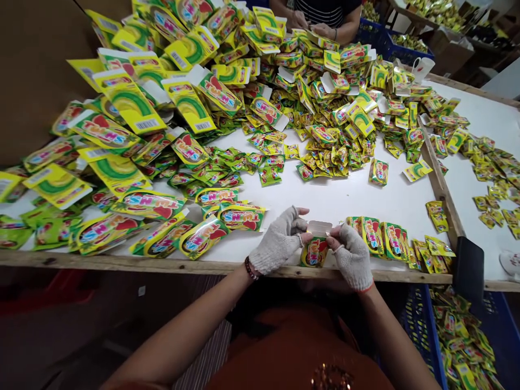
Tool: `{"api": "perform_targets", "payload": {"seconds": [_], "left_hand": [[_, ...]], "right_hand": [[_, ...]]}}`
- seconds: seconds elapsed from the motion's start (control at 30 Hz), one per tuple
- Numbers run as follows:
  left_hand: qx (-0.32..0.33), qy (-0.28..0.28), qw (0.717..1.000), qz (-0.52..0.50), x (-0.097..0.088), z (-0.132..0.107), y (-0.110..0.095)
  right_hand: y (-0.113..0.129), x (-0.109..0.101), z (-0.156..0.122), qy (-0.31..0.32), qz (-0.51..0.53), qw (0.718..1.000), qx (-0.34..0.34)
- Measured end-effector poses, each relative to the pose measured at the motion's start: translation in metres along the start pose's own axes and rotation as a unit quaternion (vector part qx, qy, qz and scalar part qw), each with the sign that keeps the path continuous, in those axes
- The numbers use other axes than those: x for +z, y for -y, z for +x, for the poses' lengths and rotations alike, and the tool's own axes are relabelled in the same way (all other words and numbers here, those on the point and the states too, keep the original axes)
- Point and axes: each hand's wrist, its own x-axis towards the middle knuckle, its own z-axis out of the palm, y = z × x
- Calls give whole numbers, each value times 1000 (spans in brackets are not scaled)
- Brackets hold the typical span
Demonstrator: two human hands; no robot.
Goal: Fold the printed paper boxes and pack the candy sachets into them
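Note:
A small green and yellow candy box (314,254) printed TWINS stands at the table's front edge, its pale top flap raised and open. My left hand (280,242), in a white fingerless glove, has its thumb at the box's upper left edge, with the index finger stretched out above. My right hand (352,255), gloved alike, pinches the upper right edge by the flap. Just right of it stands a row of similar boxes (371,235). Small yellow sachets (434,254) lie at the end of that row. Several flattened boxes (203,237) lie left of my left hand.
A big heap of boxes (189,49) and sachets (325,160) covers the back and left. A wooden strip (441,184) divides the white table, with a dark phone-like object (468,268) at its near end. Blue crates (430,330) stand below right. Another person's hands (323,31) work across the table.

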Motion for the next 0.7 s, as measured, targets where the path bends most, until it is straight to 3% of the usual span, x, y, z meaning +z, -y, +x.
{"api": "perform_targets", "payload": {"seconds": [0.1,0.27,0.53,0.6,0.7], "left_hand": [[31,23,997,73,-2,1,-2],[166,51,965,195,-11,-7,-10],[82,78,959,258,-12,-3,-27],[101,89,956,262,-14,-3,-28],[183,124,935,278,-19,-8,-28]], "right_hand": [[-1,0,2,-1,23,1000,10],[10,-8,0,54,-74,993,-73],[25,-11,4,70,-79,994,-31],[25,-11,5,68,-82,993,-45],[18,-17,5,83,-74,988,-106]]}}
